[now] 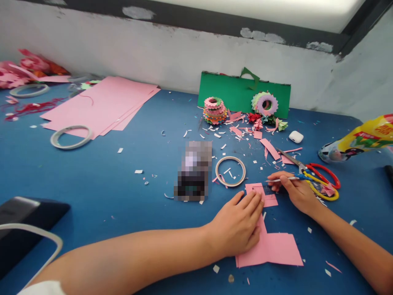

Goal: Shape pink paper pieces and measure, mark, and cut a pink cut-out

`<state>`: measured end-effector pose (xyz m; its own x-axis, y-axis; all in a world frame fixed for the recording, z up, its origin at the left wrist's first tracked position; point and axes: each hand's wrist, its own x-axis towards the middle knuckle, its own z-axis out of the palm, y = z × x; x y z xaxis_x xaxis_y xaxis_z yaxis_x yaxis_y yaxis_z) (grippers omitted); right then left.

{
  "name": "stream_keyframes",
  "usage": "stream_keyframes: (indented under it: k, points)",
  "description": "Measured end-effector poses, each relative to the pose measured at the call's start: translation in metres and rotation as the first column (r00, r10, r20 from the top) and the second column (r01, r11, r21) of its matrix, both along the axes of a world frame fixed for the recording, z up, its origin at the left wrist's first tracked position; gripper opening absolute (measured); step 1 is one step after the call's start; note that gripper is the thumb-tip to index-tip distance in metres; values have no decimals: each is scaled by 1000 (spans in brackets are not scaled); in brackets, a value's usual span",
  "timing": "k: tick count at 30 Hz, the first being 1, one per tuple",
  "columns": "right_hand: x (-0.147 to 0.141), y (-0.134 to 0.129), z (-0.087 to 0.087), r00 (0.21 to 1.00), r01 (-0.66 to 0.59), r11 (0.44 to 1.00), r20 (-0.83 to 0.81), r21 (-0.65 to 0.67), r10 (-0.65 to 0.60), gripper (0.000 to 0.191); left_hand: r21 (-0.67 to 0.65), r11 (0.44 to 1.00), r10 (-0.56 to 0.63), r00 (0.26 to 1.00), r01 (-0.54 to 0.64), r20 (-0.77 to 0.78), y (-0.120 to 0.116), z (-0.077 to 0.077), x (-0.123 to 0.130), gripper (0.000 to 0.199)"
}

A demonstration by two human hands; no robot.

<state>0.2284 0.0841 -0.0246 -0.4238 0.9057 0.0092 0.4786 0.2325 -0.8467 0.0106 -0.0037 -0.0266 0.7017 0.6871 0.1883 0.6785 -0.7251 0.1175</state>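
Note:
My left hand [238, 227] lies flat, fingers stretched out, pressing on a folded pink paper [284, 250] cut into a stepped shape. The paper's upper end, with a small cut-out or dark window, shows beyond my fingertips. My right hand [296, 192] is closed around a slim pen-like tool [284, 180] with a silvery front and a blue rear part; its exact kind is unclear. The tool's tip is just right of the paper's upper end, seemingly apart from it. Scissors [319, 172] with red and yellow handles lie open behind my right hand.
A tape roll [231, 171] and a pixelated phone-like object [195, 170] lie left of the paper. Scraps surround them. Behind are zigzag-edged paper rings [215, 111], a green box [230, 88] and a white earbud case [296, 136]. Pink sheets [107, 100] lie left, a yellow-labelled bottle [362, 137] right.

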Motion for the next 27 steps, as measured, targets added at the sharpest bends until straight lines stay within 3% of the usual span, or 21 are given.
stream_keyframes:
  k: [18, 27]
  points:
    - [-6, -9, 2, 975, 125, 973, -157, -194, -156, 42, 179, 983, -21, 997, 33, -68, -4, -6, 5, 47]
    - [-17, -13, 1, 973, 30, 979, -219, -200, -75, 40, 227, 973, 67, 995, -48, -76, -12, -8, 9, 44]
